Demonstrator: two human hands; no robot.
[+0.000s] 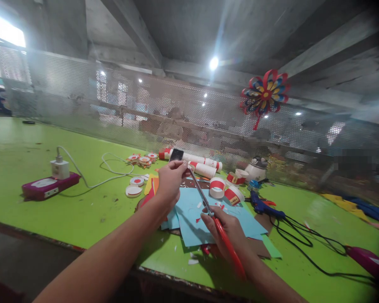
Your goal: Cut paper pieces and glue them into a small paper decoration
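My left hand (169,181) is raised above the green table (82,206) and pinches a small dark piece of paper (176,155) between fingers and thumb. My right hand (225,229) grips red-handled scissors (208,206); their metal blades point up and left, the tips reaching the dark piece by my left fingers. Below both hands lie light blue paper sheets (192,219) with small red and white scraps on them.
Red-and-white paper rings (217,187) and rolls (204,162) stand behind the sheets. A blue glue gun (262,207) with black cable lies to the right. At left sits a magenta power strip (49,186) with a white charger. A perforated mesh wall carries a paper flower (264,94).
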